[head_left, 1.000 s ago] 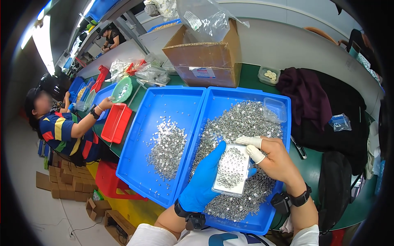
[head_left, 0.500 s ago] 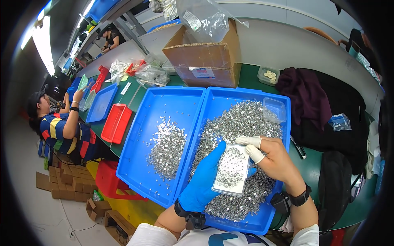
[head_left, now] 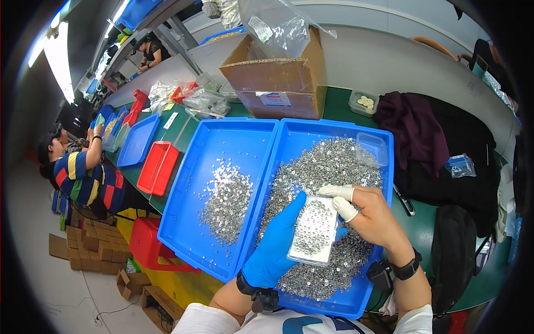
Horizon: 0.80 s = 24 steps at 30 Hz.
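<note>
Held over the right blue tray [head_left: 328, 127] is a flat clear plastic box [head_left: 305, 257] with a white bottom, its floor scattered with small ring-shaped metal parts [head_left: 312, 225]. My left hand [head_left: 272, 245], in a blue glove, grips the box from the left and underneath. White finger cots cover the thumb and forefinger of my right hand [head_left: 374, 217]; these fingers close on the box's upper right corner. Whether a loose part sits between them cannot be made out. Beneath both hands lies a thick heap of the same metal parts [head_left: 328, 161].
The left blue tray [head_left: 189, 167] holds a smaller pile. A clear tub [head_left: 371, 149] sits inside the right tray. Behind stands a cardboard box [head_left: 278, 83]; a red bin [head_left: 157, 168] is at left, a cutter knife [head_left: 404, 200] at right. A co-worker [head_left: 83, 175] sits far left.
My hands and the plastic box look unmoved. At the far left, the co-worker's raised arm and the green item held there have shifted left and slightly down.
</note>
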Tool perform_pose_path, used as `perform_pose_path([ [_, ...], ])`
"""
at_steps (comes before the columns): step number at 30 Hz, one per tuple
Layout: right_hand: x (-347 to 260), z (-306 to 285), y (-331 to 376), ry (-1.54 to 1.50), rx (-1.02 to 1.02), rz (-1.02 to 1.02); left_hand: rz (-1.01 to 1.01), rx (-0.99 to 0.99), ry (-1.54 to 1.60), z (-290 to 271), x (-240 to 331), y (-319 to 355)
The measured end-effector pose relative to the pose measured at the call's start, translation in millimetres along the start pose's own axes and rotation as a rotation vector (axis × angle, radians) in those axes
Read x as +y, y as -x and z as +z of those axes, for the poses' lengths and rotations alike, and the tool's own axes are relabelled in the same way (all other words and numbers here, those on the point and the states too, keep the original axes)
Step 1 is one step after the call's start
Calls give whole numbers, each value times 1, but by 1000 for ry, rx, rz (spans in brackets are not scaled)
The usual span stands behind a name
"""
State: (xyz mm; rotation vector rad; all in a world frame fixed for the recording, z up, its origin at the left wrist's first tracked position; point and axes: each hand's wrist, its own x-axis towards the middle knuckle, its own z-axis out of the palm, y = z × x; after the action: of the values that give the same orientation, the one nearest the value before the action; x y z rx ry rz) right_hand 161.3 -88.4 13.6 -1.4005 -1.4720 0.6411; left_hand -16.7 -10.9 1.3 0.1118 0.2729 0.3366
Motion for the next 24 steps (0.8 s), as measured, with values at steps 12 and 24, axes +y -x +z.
perform_pose_path([
  [12,-4,-7,-2,116,-27,-243,142,197,-119,27,-4,2],
  [24,-12,-5,-3,386,-240,-319,81,-8,-88,3,6,5],
])
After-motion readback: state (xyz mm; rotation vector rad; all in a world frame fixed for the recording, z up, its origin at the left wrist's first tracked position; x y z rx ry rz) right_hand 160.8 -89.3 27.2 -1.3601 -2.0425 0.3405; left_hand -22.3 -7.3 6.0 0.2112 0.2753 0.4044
